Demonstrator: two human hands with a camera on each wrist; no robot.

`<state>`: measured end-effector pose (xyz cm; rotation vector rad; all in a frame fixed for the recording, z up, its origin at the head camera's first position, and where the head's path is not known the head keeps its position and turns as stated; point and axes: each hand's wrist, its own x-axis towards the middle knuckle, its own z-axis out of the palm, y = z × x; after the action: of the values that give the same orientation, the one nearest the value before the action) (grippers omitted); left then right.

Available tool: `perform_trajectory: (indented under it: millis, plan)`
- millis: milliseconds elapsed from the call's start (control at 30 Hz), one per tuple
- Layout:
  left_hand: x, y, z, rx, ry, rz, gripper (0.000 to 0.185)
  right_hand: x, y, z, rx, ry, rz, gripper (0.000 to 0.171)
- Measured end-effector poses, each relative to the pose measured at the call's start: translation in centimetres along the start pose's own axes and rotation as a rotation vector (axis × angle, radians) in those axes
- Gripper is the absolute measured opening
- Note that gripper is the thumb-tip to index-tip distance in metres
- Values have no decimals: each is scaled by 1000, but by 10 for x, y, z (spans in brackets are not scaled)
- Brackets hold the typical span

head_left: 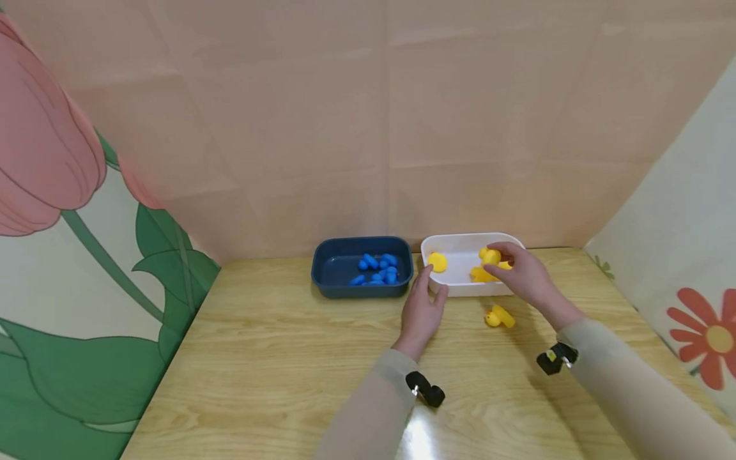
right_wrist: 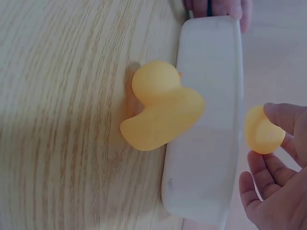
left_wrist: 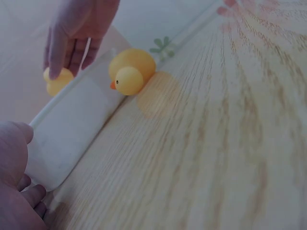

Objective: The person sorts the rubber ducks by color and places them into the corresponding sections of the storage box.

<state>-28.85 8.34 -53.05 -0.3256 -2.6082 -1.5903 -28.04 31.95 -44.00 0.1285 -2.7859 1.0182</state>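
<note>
My right hand [head_left: 528, 276] pinches a yellow rubber duck [head_left: 490, 256] between thumb and fingers, over the right part of a white tray [head_left: 460, 290]. Other yellow ducks [head_left: 437, 262] lie inside that tray, some partly hidden by the hand. The left hand [head_left: 421, 313] holds the tray's near left corner, its thumb at the front wall and its fingers round the side. One more yellow duck [head_left: 500, 316] lies on the table in front of the tray; the left wrist view shows this duck [left_wrist: 130, 72] close to the front wall.
A dark blue tray [head_left: 362, 292] with several small blue objects [head_left: 376, 276] stands left of the white one. Both trays are near a pinkish-beige backdrop [head_left: 379, 128] at the rear of the wood-grain table [head_left: 276, 358]. Flower-printed panels [head_left: 661, 255] border the sides.
</note>
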Motion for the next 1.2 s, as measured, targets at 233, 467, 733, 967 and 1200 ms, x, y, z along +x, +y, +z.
perform_trajectory:
  millis: [233,467,733,967,1200]
  plan:
    - [0,-1,0,-11,4,10,60,9,11,6,7,-4,32,59]
    - [0,-2,1,-1,12,27,60,12,26,8,-11,10,44,59]
    - [0,-1,0,-8,9,24,60,13,30,10,-11,1,68,60]
    - [-2,1,-2,-8,7,24,60,12,30,8,6,-18,74,62]
    - [0,0,-2,3,10,17,60,6,26,3,8,-13,72,62]
